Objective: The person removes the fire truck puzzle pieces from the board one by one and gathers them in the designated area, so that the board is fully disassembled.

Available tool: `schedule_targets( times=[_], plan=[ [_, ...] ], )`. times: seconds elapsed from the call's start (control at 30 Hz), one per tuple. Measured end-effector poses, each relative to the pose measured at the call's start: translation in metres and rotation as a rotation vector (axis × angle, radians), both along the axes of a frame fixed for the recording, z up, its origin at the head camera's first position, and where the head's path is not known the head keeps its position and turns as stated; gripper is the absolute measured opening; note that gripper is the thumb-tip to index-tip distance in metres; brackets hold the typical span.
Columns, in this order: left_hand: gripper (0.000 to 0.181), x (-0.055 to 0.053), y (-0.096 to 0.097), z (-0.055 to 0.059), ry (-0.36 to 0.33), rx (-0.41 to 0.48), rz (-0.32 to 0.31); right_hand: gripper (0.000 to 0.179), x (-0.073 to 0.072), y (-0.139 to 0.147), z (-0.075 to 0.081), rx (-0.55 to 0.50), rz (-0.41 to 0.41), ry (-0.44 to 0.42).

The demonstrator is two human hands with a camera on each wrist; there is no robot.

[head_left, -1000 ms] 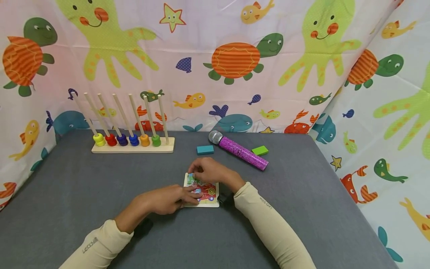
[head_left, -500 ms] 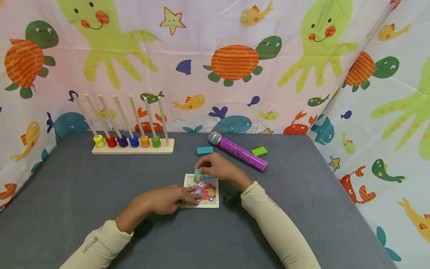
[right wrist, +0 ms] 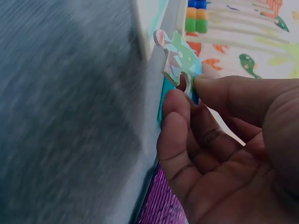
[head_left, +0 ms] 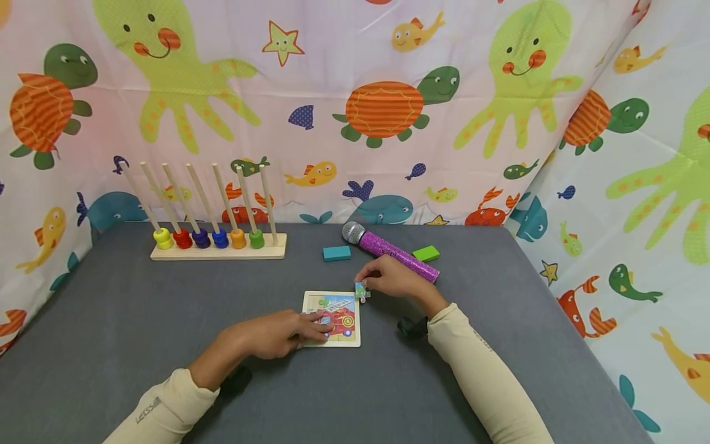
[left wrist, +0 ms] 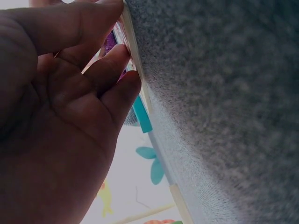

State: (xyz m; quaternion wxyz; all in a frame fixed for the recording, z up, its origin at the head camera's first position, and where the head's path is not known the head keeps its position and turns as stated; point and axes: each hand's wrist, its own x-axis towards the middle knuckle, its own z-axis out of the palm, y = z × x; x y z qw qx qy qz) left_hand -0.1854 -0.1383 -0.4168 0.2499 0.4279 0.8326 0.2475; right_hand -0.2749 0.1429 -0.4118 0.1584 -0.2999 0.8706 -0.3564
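A jigsaw puzzle piece point(right wrist: 180, 58) with green and blue print is pinched between thumb and fingers of my right hand point(head_left: 392, 277), just past the puzzle board's upper right corner. The board point(head_left: 333, 295) lies flat, a wooden-framed picture of a red vehicle. Its upper left part shows a pale gap where no piece sits. My left hand point(head_left: 280, 333) rests its fingers on the board's left side and covers part of the picture. In the left wrist view, the fingertips point(left wrist: 126, 88) of that hand touch the board's edge.
Behind the board lie a teal block point(head_left: 336, 253), a glittery purple microphone point(head_left: 394, 250) and a green block point(head_left: 426, 253). A wooden peg stand point(head_left: 219, 254) with coloured rings is at the back left. A printed curtain point(head_left: 333, 74) hangs behind the grey table point(head_left: 471, 382).
My right hand has lifted the puzzle piece from the board's upper left and carried it right, past the board's corner. The left hand stays on the board.
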Motion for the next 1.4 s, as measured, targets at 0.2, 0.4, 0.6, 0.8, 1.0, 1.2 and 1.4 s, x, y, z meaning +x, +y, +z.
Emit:
schedule_targets(
  times=[0.2,0.4,0.6,0.8,1.0,1.2,1.4],
  plan=[
    [0.046,0.001,-0.002,0.0,0.014,0.006,-0.003,0.018,-0.002,0.014,-0.006,0.024,0.01,0.01],
    [0.048,0.0,-0.002,-0.002,0.011,0.002,0.0,0.018,-0.002,0.021,-0.006,0.041,0.01,0.008],
    [0.047,0.0,-0.002,-0.002,0.013,0.002,-0.001,0.017,-0.003,0.022,-0.007,0.07,-0.015,0.007],
    [0.047,0.0,-0.002,-0.002,0.013,-0.004,0.005,0.016,-0.004,0.021,-0.007,0.086,-0.012,0.039],
    [0.047,0.0,-0.001,-0.001,0.009,-0.007,0.007,0.016,-0.002,0.02,-0.006,0.094,-0.018,0.044],
    [0.047,0.0,-0.001,-0.001,0.005,-0.008,0.006,0.022,-0.001,0.02,-0.006,0.095,-0.047,0.042],
    [0.046,0.0,-0.002,-0.001,0.006,-0.005,-0.003,0.019,0.0,0.016,-0.003,0.089,-0.07,0.056]
  ],
)
